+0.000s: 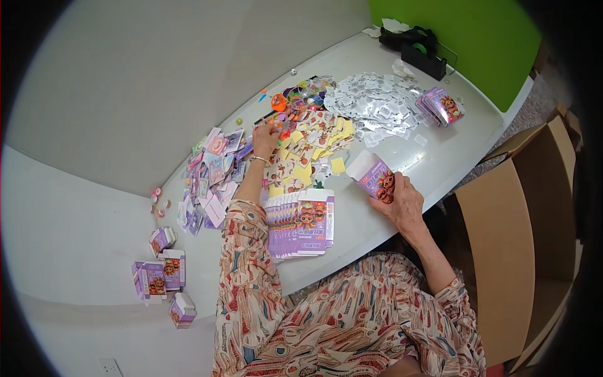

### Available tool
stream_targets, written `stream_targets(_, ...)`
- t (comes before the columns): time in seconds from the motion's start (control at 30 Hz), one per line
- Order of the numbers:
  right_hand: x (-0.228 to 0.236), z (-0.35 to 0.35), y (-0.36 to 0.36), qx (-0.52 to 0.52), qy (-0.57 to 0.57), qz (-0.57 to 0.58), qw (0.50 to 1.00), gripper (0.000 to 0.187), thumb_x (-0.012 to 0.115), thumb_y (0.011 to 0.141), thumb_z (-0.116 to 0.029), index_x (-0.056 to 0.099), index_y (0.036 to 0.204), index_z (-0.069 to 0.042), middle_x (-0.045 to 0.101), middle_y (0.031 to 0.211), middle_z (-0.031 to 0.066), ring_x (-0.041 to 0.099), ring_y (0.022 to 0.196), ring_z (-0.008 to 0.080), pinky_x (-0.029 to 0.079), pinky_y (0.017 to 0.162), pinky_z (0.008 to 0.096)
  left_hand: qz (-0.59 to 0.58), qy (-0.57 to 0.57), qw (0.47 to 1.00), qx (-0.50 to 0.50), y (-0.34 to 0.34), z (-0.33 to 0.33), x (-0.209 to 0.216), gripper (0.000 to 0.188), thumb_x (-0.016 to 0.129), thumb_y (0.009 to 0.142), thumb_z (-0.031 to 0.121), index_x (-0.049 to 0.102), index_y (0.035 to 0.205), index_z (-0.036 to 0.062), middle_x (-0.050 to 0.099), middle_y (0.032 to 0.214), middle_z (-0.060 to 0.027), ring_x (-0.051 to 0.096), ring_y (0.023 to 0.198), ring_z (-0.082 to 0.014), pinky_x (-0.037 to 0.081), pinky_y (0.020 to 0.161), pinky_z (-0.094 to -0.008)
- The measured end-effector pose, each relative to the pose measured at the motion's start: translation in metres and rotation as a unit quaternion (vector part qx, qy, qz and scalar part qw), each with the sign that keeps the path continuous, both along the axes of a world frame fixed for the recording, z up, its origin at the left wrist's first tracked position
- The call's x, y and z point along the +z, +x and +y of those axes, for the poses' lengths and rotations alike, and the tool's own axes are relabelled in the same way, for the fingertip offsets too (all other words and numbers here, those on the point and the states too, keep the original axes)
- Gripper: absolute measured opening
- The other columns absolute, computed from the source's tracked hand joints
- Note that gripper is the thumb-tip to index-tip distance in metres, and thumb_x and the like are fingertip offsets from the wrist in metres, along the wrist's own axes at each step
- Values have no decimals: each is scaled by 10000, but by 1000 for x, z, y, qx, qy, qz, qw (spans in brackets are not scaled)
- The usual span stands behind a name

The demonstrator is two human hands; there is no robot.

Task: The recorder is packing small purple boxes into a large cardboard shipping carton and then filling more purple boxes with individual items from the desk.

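Observation:
My right hand (405, 206) grips a small purple carton (375, 178) printed with colourful cartoon figures, its white end flap standing up. My left hand (266, 139) reaches across to the heap of small bright plastic trinkets (294, 107), fingers bent down and pinched together; what they hold, if anything, is too small to tell. Beside that hand spreads a pile of yellow-backed printed stickers or cards (312, 146). Left of the wrist lies a heap of pastel cards and packets (217, 166). Below my left forearm, a fanned row of flat purple cartons (301, 223) rests near the table's front edge.
Many small white packets (370, 100) cover the far middle of the white table (402, 157). A stack of purple cartons (441, 107) and a black tape dispenser (424, 61) stand far right. More cartons (154, 279) sit at left. A big open cardboard box (502, 251) stands right, below the table.

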State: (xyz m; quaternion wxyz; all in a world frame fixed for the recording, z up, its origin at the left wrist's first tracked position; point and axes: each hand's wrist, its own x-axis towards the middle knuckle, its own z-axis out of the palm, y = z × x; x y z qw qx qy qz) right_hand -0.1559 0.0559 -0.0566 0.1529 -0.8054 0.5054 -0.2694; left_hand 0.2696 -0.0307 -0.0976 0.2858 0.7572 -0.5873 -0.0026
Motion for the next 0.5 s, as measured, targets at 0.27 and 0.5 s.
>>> stream_targets(0.27,3,2,0,0,-6,-9,1000,610,801,655,-362,505,1045,3,592,871,165,622,765,323,515,637,401,32,-15,999,-6,-13,16,25,126,643,710,136,625,763,24,668,734,-126,644,703,-290,500,682,-379)
stream_targets(0.5,0,-3,6,-4,-13,25,1000,618,780,664,-407,490,1036,-8,597,884,150,630,789,302,504,620,402,306,-94,929,-184,-108,39,80,66,647,820,74,622,842,17,608,711,-5,564,640,-59,471,587,-223)
